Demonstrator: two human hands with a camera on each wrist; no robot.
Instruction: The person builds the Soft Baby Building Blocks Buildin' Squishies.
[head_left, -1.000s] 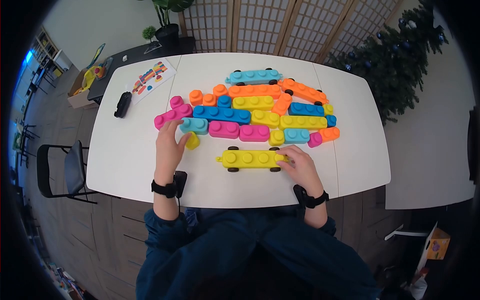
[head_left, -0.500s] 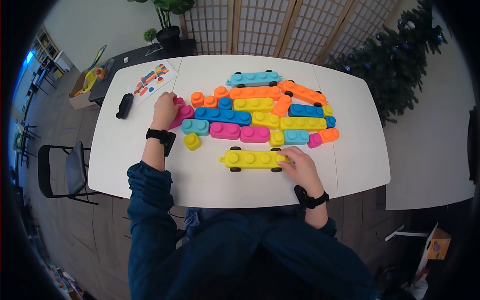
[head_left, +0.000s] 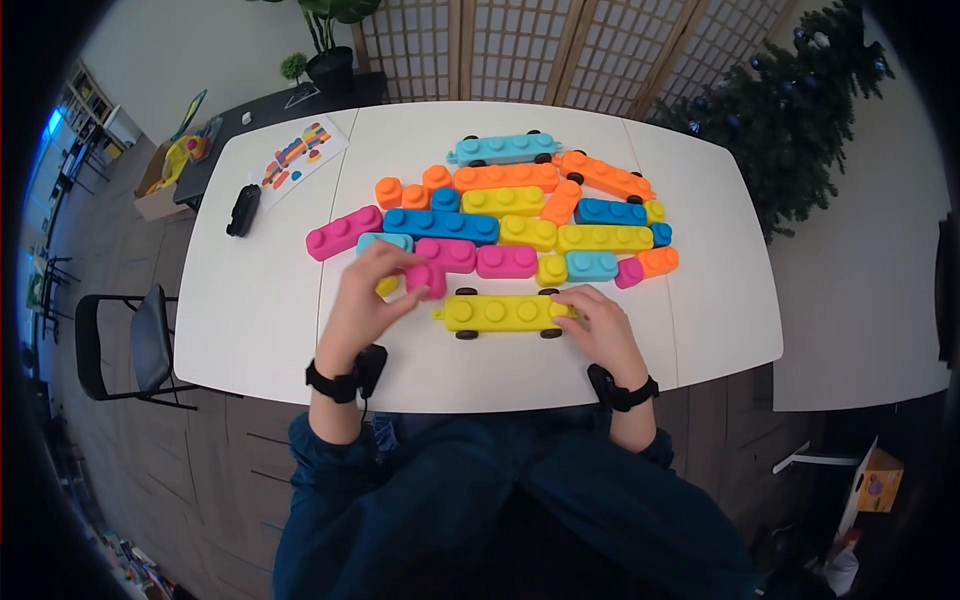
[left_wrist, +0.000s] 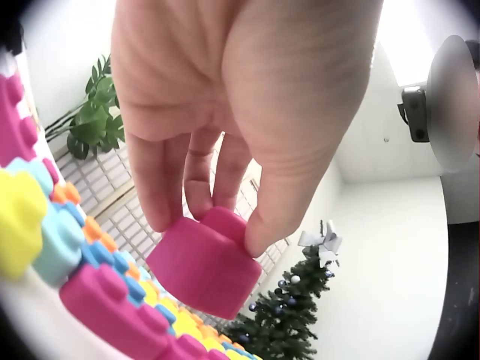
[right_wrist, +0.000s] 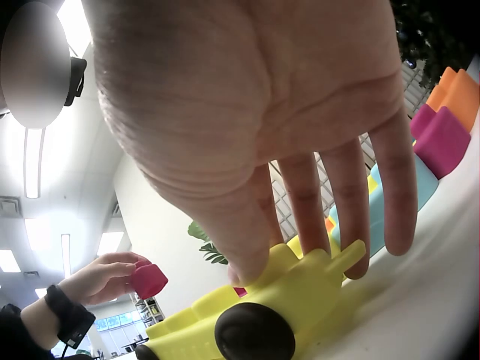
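Note:
Between the thumb and fingers of my left hand (head_left: 358, 305) is a small pink toy block (left_wrist: 206, 270) with one stud, raised above the tabletop in the left wrist view. It is just left of a long yellow wheeled block (head_left: 490, 313) with black wheels and a row of studs on top. My right hand (head_left: 605, 335) holds the right end of that wheeled block, thumb against the near side of the end stud and fingers on the far side. Under the left hand, a small yellow block (head_left: 387, 286) and a light blue block (head_left: 385, 242) are partly hidden.
Several colored blocks form rows behind the hands, among them a long pink block (head_left: 344, 233) and a blue block (head_left: 440, 225). Behind these stand a light blue wheeled block (head_left: 505, 149) and an orange one (head_left: 605, 176). A picture sheet (head_left: 325, 160) and a black object (head_left: 243, 210) lie at far left.
My left hand reached to the far-left pink blocks, took the small pink one off the long one's end, and brought it right and nearer. The right hand stays on the yellow wheeled block.

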